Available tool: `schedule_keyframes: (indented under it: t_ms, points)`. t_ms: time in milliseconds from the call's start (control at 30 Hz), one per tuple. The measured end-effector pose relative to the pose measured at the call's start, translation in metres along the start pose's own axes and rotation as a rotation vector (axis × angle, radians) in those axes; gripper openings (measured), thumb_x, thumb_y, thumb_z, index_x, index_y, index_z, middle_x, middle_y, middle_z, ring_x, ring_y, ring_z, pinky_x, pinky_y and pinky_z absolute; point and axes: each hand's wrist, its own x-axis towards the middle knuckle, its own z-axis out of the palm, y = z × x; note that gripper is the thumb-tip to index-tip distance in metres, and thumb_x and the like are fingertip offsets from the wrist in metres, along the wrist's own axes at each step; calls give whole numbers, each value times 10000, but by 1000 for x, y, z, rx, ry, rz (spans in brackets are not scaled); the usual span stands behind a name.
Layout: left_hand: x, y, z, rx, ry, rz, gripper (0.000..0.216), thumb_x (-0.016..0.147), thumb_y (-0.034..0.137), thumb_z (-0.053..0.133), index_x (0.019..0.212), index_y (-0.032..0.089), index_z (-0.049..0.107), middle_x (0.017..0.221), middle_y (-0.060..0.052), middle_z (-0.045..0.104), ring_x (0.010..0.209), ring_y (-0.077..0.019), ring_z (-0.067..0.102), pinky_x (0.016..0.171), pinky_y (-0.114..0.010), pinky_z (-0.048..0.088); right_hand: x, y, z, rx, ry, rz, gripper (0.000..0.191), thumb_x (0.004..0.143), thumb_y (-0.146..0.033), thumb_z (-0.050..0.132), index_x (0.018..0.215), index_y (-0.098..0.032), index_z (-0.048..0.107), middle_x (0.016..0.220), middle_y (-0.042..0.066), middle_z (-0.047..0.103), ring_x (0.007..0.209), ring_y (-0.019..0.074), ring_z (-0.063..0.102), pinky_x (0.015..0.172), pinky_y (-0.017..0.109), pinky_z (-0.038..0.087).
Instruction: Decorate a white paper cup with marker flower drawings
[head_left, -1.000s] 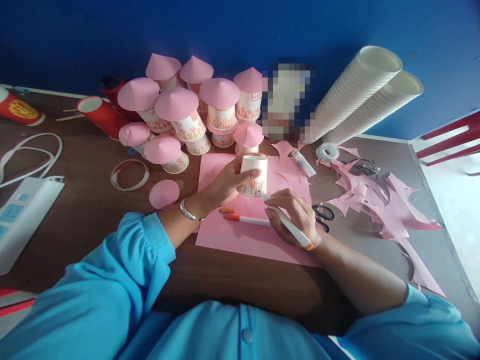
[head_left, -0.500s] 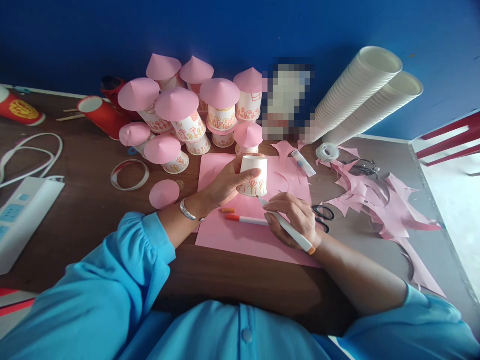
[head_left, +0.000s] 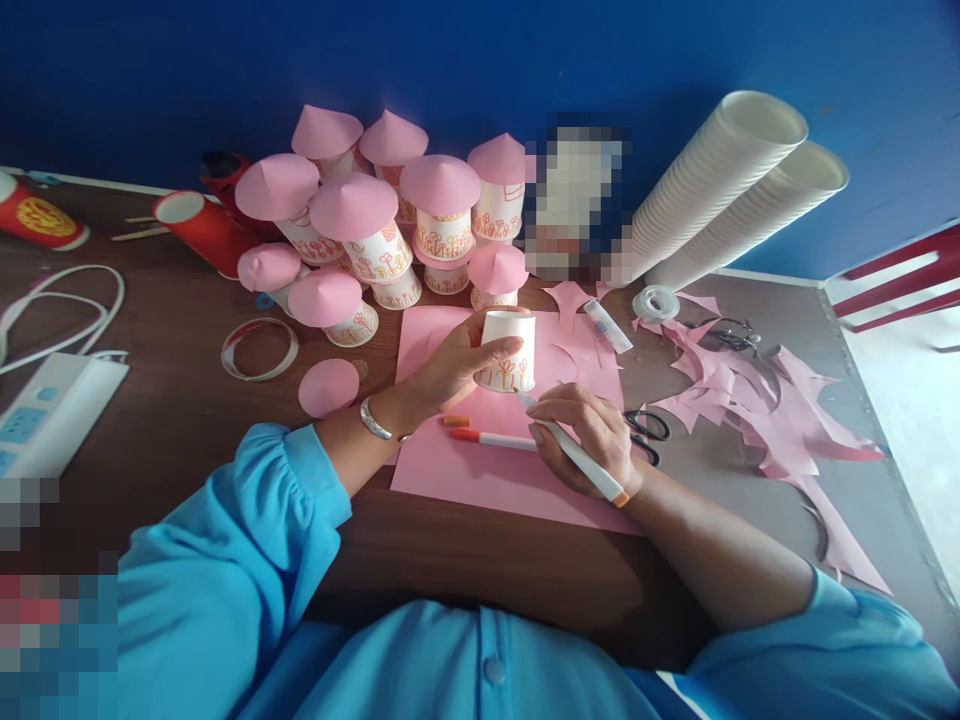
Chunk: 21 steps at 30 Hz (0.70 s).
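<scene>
My left hand (head_left: 452,362) is closed around a white paper cup (head_left: 510,345), its thumb across the front. The cup is upside down, with orange flowers drawn along its lower side. In my right hand (head_left: 589,432) is a white marker (head_left: 579,458) with an orange end, its tip at or very near the cup's lower rim. Beneath both hands lies pink paper (head_left: 450,485). On it rest a second marker with a red-orange cap (head_left: 491,439) and a loose orange cap (head_left: 457,421).
Several decorated cups with pink cone roofs (head_left: 354,208) stand at the back. Two tall cup stacks (head_left: 712,190) lean on the wall. Pink scraps (head_left: 750,400), scissors (head_left: 646,425) and clear tape (head_left: 656,303) lie at right. Left are a tape ring (head_left: 259,349) and a power strip (head_left: 71,400).
Almost nothing differs. Both hands keep their hold on the cup and marker, and the marker's tip stays by the cup's lower rim.
</scene>
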Motion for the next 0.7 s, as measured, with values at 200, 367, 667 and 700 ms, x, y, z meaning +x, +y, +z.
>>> schedule_keyframes:
  t_ms: [200, 367, 667, 700]
  points:
    - [0, 0, 1, -56, 10, -35, 574, 780, 542, 883, 1198, 211, 672, 1021, -46, 663, 923, -185, 632, 782, -305, 553, 0, 0, 0, -18, 11, -10, 188, 980, -118, 620, 1129, -232, 619, 838, 24, 695, 716, 175, 722, 621, 295, 620]
    - [0, 1, 2, -90, 5, -34, 580, 757, 537, 905, 1180, 211, 678, 978, -35, 650, 867, -171, 619, 750, -296, 552, 2, 0, 0, -36, 13, -14, 194, 979, -114, 613, 1137, -226, 603, 844, 30, 692, 716, 167, 717, 627, 280, 619]
    - [0, 2, 2, -101, 32, -62, 634, 722, 538, 932, 1201, 194, 699, 1052, -52, 660, 924, -174, 628, 731, -272, 558, 1, 1, 1, -35, 29, -3, 208, 957, -97, 617, 1121, -225, 621, 853, 27, 706, 720, 172, 727, 638, 276, 614]
    - [-1, 1, 2, -93, 30, -62, 628, 732, 534, 926, 1206, 193, 697, 1056, -53, 662, 926, -174, 630, 733, -272, 560, 1, 1, 1, -34, 29, -2, 201, 959, -98, 617, 1117, -223, 621, 853, 27, 705, 719, 170, 727, 639, 274, 614]
